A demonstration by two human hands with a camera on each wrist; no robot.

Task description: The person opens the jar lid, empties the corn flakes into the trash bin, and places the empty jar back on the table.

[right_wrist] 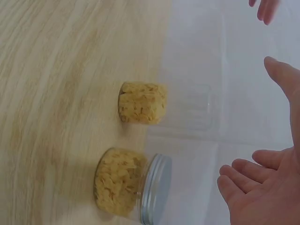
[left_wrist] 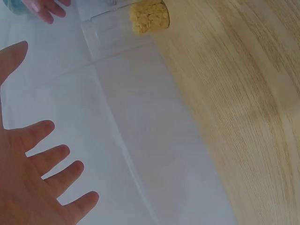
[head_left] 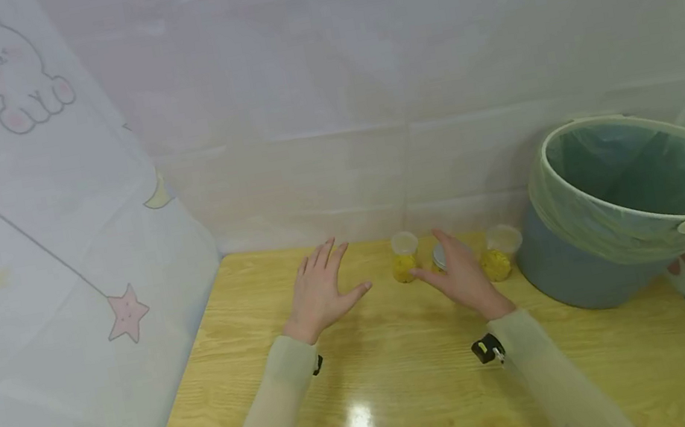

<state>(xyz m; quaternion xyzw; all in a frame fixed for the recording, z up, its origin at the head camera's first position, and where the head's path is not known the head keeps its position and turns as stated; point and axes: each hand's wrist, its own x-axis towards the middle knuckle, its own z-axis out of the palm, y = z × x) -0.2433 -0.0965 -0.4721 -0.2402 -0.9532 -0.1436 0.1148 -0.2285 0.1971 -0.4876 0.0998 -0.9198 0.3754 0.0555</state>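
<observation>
My left hand (head_left: 322,292) hovers over the left part of the table, fingers and thumb spread, holding nothing. To its right stands a clear, lidless jar (head_left: 404,267) partly filled with yellow flakes; the same jar (right_wrist: 142,103) shows its transparent upper part in the right wrist view. My right hand (head_left: 465,280) is spread too, holding nothing, and overlaps a lidded jar (head_left: 438,258) in the head view. In the right wrist view that jar (right_wrist: 118,180) has a silver screw lid and holds yellow flakes. Right of this hand stands another clear jar (head_left: 497,263) with yellow contents low inside.
A large grey-blue bin (head_left: 576,265) with a pale rim and a greenish plastic liner stands at the right. White sheeting (head_left: 325,110) hangs behind the wooden table (head_left: 409,406), and a patterned sheet (head_left: 36,295) runs along the left.
</observation>
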